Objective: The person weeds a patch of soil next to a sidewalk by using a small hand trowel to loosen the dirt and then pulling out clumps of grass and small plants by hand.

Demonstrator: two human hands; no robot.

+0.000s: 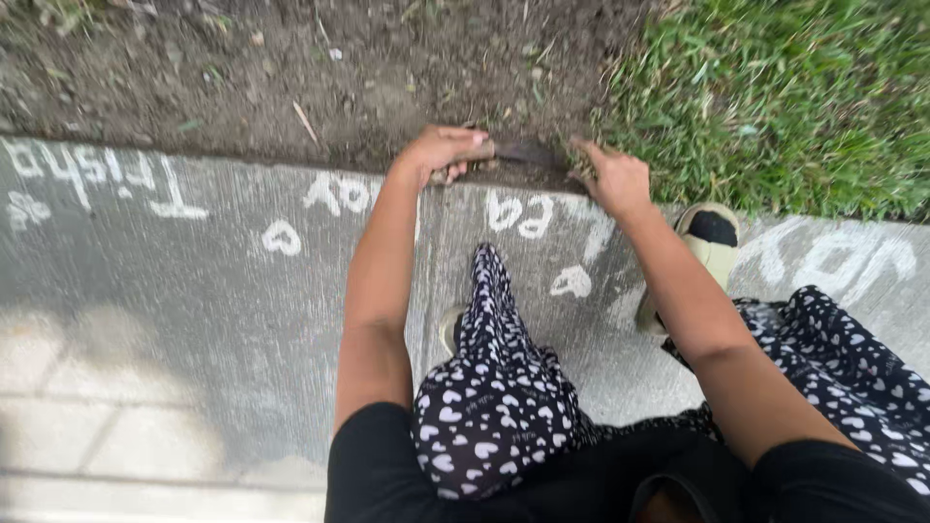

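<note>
Two hands work a dark hand tool along the seam between concrete path and soil

Nearest, two knees in heart-print trousers and two pale slip-on shoes point(710, 242) rest on the chalk-marked concrete path point(194, 320); at its far edge the left hand point(441, 150) is curled tight around the tool's handle point(481, 151), its dark blade point(528, 153) lying in the seam, while the right hand point(615, 179) pinches grass at the turf's edge; bare soil point(291, 77) looks cleared on the left, grass point(775, 97) remains on the right, one tool in all
</note>
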